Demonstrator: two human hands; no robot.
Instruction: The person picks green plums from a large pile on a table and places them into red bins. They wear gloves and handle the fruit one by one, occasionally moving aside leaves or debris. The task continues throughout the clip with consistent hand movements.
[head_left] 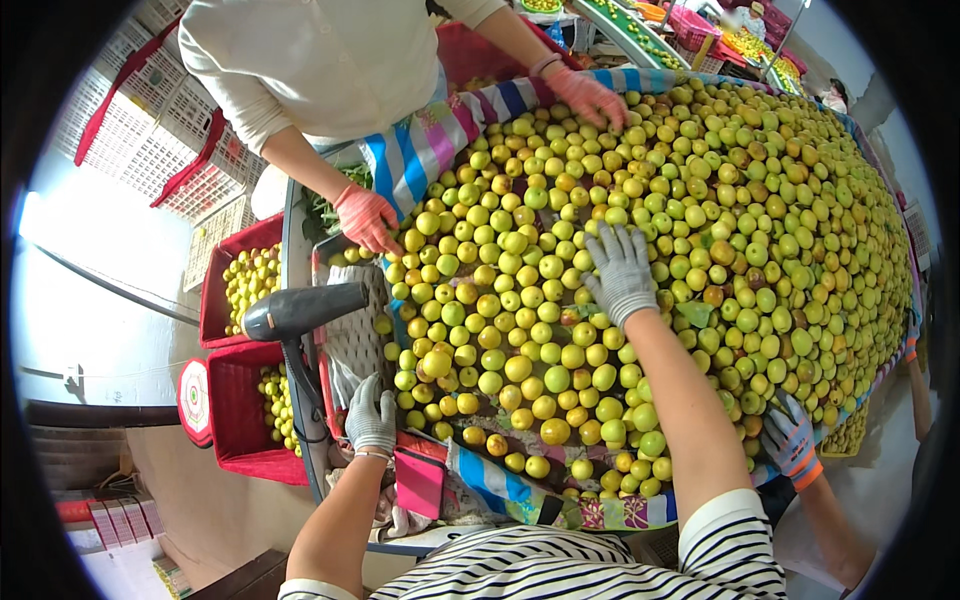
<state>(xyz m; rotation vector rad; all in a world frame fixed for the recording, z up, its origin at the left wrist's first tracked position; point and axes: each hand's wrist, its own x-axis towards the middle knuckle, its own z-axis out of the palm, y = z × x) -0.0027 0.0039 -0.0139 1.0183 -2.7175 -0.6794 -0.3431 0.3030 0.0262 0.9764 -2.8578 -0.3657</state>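
Observation:
A big heap of small yellow-green fruits (640, 210) covers a table lined with striped cloth (430, 150). My right hand (620, 272), in a grey knit glove, lies flat on the fruits near the middle of the heap, fingers spread. My left hand (370, 418), also gloved in grey, rests at the table's near left edge beside a pink flat case (420, 482) and a white perforated chute (358, 335). I cannot tell whether the left hand grips anything.
Across the table a person in a cream top works with pink-gloved hands (365, 218) (590, 95). Another gloved hand (790, 440) reaches in at the right. Red crates (240, 400) with fruits stand at the left below a black hair dryer (300, 312). White crates are stacked behind.

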